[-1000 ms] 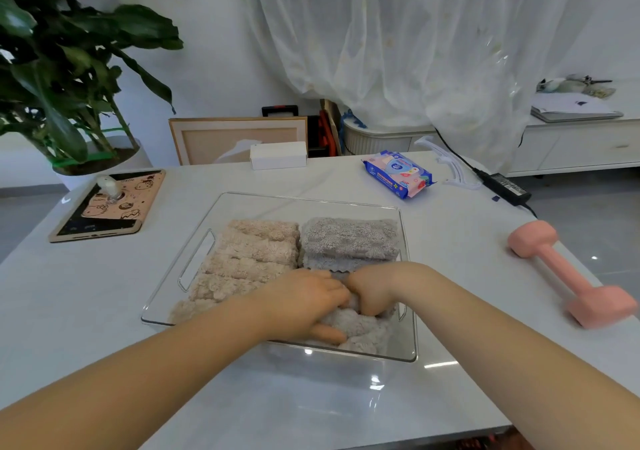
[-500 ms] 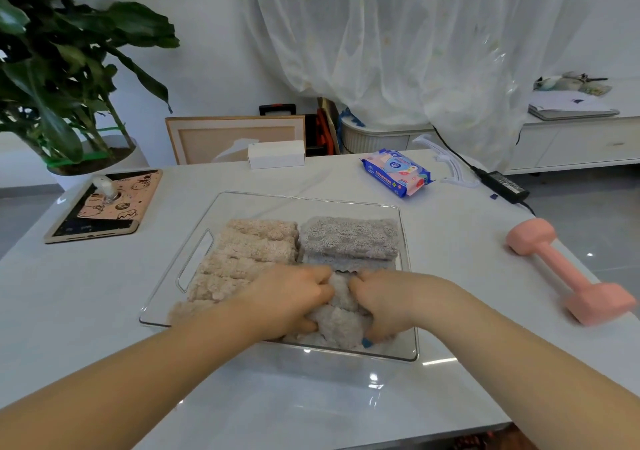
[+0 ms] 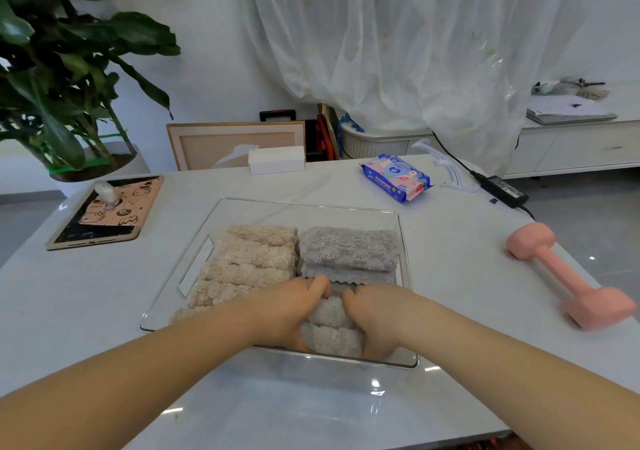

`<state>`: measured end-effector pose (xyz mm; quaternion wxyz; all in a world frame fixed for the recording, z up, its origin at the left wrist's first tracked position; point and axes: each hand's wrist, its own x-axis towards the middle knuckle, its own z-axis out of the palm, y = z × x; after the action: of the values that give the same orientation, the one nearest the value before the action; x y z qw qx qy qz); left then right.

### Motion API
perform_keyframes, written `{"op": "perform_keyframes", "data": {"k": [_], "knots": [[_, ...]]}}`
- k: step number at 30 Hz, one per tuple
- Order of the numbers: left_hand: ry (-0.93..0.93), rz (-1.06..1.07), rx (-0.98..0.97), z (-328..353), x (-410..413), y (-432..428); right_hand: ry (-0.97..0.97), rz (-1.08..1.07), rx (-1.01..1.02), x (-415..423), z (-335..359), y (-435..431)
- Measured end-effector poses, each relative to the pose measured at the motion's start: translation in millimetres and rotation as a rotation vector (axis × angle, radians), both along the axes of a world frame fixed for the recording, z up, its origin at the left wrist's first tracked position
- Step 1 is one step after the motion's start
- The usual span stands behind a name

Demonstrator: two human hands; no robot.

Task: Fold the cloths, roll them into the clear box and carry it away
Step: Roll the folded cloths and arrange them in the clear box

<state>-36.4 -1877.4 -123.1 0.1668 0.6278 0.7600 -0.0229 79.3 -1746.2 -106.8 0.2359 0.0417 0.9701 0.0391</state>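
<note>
A clear box (image 3: 304, 209) with slot handles sits on the white table in front of me. Its left half holds several beige rolled cloths (image 3: 254, 259). Its right half holds grey rolled cloths (image 3: 348, 248) at the back. At the box's near right, my left hand (image 3: 289, 311) and my right hand (image 3: 375, 314) grip a grey rolled cloth (image 3: 330, 328) from either side, fingers curled over its far edge and thumbs down at the front. The cloth lies inside the box against the near wall.
A pink dumbbell (image 3: 568, 274) lies on the table at the right. A tablet (image 3: 104, 212) lies at the left, a white carton (image 3: 276, 159) and a wipes pack (image 3: 396, 177) at the back, with a charger brick (image 3: 504, 191) beside. A potted plant (image 3: 69, 79) stands far left.
Both hands have drawn back toward the box's near wall and spread apart to the two ends of the grey roll, which is now pressed into place at the front.
</note>
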Motion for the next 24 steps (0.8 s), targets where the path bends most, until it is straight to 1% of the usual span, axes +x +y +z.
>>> {"op": "perform_keyframes", "data": {"k": [1,3,5,6,7,9,10,11,12,13,14,15,16,17,18,19,21,22,24], "knots": [[0.020,-0.028,-0.040,-2,1,2,0.002,0.009,-0.009,-1,-3,-1],[0.122,-0.095,-0.121,-4,3,5,0.000,0.041,-0.036,0,-7,-1],[0.227,-0.169,-0.170,-3,4,7,-0.050,0.056,-0.056,0,-7,-1],[0.235,-0.193,-0.186,-3,3,8,-0.096,0.058,-0.065,-1,-7,-1],[0.209,-0.203,-0.208,-2,1,8,-0.153,0.058,-0.081,-2,-5,-1],[0.087,-0.181,-0.284,3,-7,7,-0.269,0.047,-0.130,-4,9,3],[0.020,-0.155,-0.333,6,-13,6,-0.298,0.042,-0.173,-4,22,10],[-0.038,-0.125,-0.378,11,-17,3,-0.283,0.041,-0.246,-4,38,18],[-0.092,-0.088,-0.404,16,-21,1,-0.216,0.037,-0.337,-3,55,27],[-0.150,-0.044,-0.409,19,-25,-3,-0.100,0.005,-0.431,-4,71,36],[-0.198,-0.005,-0.385,22,-27,-4,0.070,-0.067,-0.519,-6,83,47],[-0.222,0.019,-0.342,25,-28,-6,0.268,-0.153,-0.565,-11,89,57],[-0.214,0.029,-0.282,26,-27,-6,0.448,-0.216,-0.533,-19,88,67],[-0.181,0.028,-0.211,27,-25,-4,0.559,-0.247,-0.437,-29,82,75],[-0.147,0.024,-0.138,26,-22,-3,0.561,-0.247,-0.336,-38,74,80],[-0.127,0.018,-0.072,25,-18,-1,0.462,-0.231,-0.273,-47,63,84],[-0.133,-0.002,0.004,20,-10,0,0.196,-0.201,-0.249,-59,42,85],[-0.124,-0.026,0.006,16,-6,0,0.115,-0.190,-0.253,-62,35,85],[-0.034,-0.112,-0.045,8,2,3,0.051,-0.181,-0.252,-65,26,84]]}}
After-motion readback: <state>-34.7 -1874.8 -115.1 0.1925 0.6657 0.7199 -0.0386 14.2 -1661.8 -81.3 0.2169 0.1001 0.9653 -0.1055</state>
